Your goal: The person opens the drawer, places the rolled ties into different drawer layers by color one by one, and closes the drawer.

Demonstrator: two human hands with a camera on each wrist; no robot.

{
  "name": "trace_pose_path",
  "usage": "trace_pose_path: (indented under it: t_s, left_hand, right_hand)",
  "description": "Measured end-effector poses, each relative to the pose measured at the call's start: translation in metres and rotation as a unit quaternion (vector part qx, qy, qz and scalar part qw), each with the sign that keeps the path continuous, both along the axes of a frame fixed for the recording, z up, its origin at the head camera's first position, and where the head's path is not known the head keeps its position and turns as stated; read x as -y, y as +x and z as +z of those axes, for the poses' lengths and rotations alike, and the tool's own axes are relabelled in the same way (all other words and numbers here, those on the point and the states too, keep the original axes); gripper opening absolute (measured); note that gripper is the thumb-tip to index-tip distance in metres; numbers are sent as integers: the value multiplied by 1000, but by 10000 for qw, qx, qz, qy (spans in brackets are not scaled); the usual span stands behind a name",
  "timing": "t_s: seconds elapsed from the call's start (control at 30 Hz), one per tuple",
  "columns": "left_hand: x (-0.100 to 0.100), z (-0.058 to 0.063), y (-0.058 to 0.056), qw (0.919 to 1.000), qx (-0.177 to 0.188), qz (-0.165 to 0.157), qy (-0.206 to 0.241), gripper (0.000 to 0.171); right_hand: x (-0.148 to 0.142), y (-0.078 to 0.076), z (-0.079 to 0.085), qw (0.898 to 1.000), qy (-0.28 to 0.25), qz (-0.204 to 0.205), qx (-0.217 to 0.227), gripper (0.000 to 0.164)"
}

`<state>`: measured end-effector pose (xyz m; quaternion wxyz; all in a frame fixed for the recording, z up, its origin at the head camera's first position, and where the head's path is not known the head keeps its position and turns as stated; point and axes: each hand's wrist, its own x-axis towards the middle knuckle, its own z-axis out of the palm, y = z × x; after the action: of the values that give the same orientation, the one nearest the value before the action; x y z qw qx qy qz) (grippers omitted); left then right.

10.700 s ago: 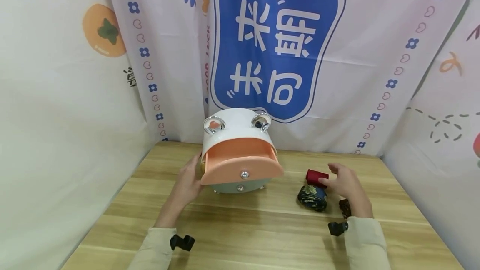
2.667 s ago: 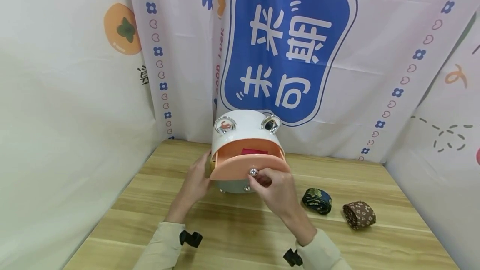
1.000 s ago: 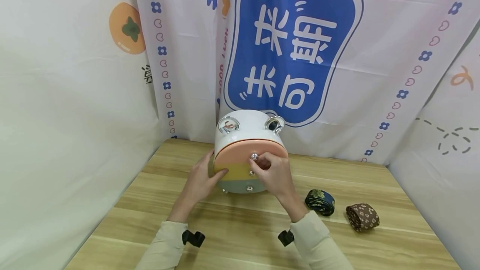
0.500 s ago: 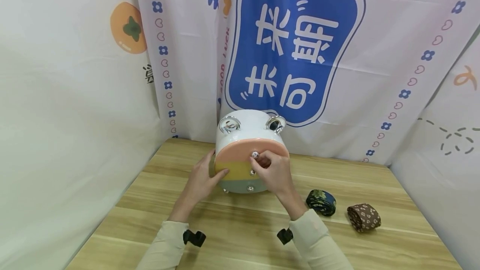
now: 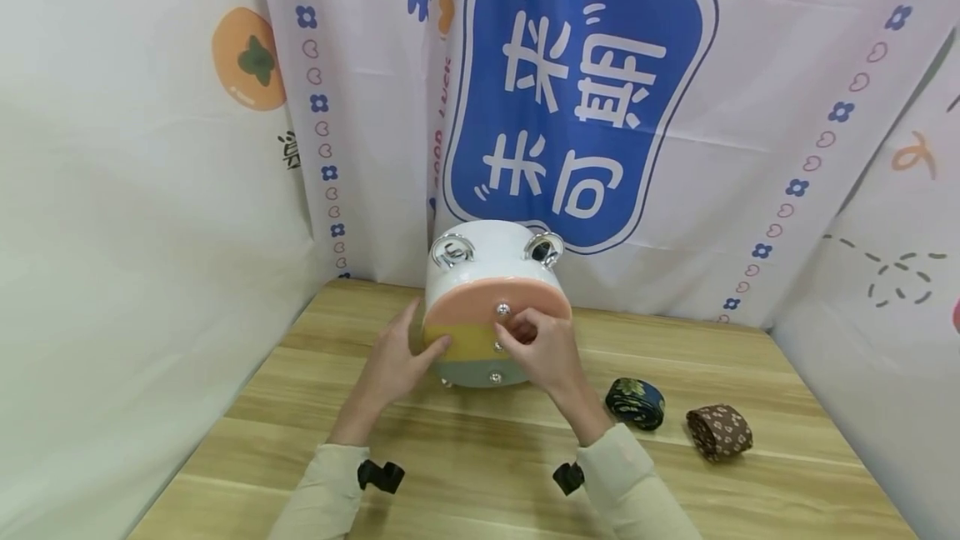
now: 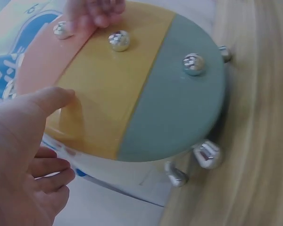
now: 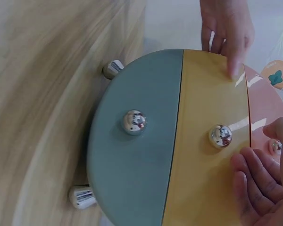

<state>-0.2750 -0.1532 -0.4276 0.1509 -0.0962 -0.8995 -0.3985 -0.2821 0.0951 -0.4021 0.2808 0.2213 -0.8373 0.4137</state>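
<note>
A small frog-like drawer cabinet (image 5: pixel 491 252) has a white shell, silver ring eyes and several silver feet. Its pink drawer (image 5: pixel 465 300), yellow drawer (image 5: pixel 472 342) and green drawer (image 5: pixel 468 373) all sit flush. My left hand (image 5: pixel 392 363) grips the cabinet's left edge, thumb on the yellow front and fingers along the side. In front of the right half is my right hand (image 5: pixel 546 355), fingers loosely bent. It is beside the pink drawer's knob (image 7: pixel 275 147) and the yellow drawer's knob (image 7: pixel 220 136), with no knob visibly pinched.
On the wooden table (image 5: pixel 465 473), right of the cabinet, lie a dark blue floral rolled tie (image 5: pixel 635 403) and a brown flowered rolled tie (image 5: pixel 719 432). A printed cloth (image 5: pixel 750 215) hangs close behind, and a white cloth wall (image 5: pixel 150 215) flanks the left side.
The red roll went from the table into the pulled-out pink drawer, which my right hand then pushed in. Since half a second ago that hand has let go of the pink drawer's knob.
</note>
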Motion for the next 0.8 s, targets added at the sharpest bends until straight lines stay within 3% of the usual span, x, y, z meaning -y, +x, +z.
trace_pose_path:
  t_s: [0.13,0.43,0.6,0.8]
  left_hand:
    - [5,9,3,9998,109,38,169,93]
    - [4,29,-4,9996,-262,-63,20,86]
    - [3,32,-7,9991,-387,-128,-85,84]
    - [2,35,-9,9988,-392,-247,-148,77]
  right_hand:
    - [-5,7,-8,9995,87,-151,244,16]
    - [-6,12,-25,9950,685,-596,418,23]
    - [-2,8,-35,9929,882,-623,504,23]
    - [3,4,-37,9927,942,-699,278,26]
